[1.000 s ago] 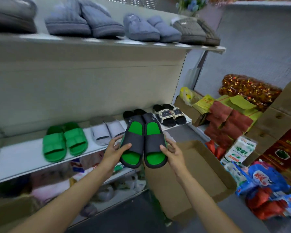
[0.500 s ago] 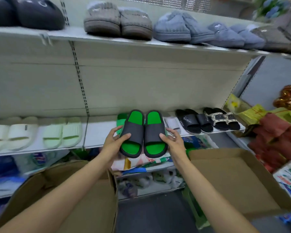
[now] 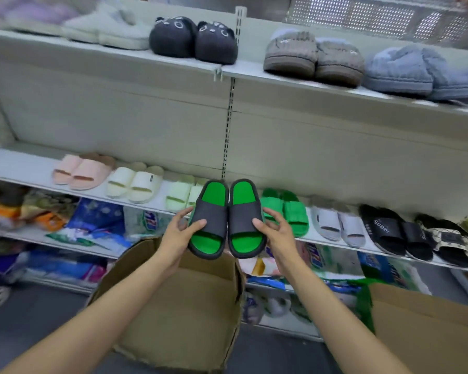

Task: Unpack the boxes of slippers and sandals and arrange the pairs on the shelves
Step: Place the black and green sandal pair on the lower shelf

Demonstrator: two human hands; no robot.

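**Green-and-black slides held up at the middle shelf**

Green insoles, black straps: from the head camera we see the pair of slides (image 3: 227,220) side by side in the air, toes pointing away from us, just in front of the middle shelf (image 3: 335,245). Left hand (image 3: 177,233) grips the outer edge of the left slide, thumb across its strap, fingers curled round the side. Right hand (image 3: 274,232) pinches the outer edge of the right slide the same way, thumb on the strap. The two slides touch along their inner edges.

On the shelf behind, from left to right, we have pink slides (image 3: 79,171), cream slides (image 3: 134,183), pale green slides (image 3: 181,195) partly hidden by the held pair, bright green slides (image 3: 289,211), grey slides (image 3: 335,225), black slides marked "Super" (image 3: 387,229) and patterned sandals (image 3: 451,238). Up on the top shelf (image 3: 119,54) sit dark plush slippers (image 3: 193,39), grey knitted slippers (image 3: 314,58) and blue fluffy slippers (image 3: 416,71).

Near us, below the hands, an open cardboard box (image 3: 179,306); a second cardboard box (image 3: 427,327) at near right. Packaged goods (image 3: 92,220) fill the lower shelf.
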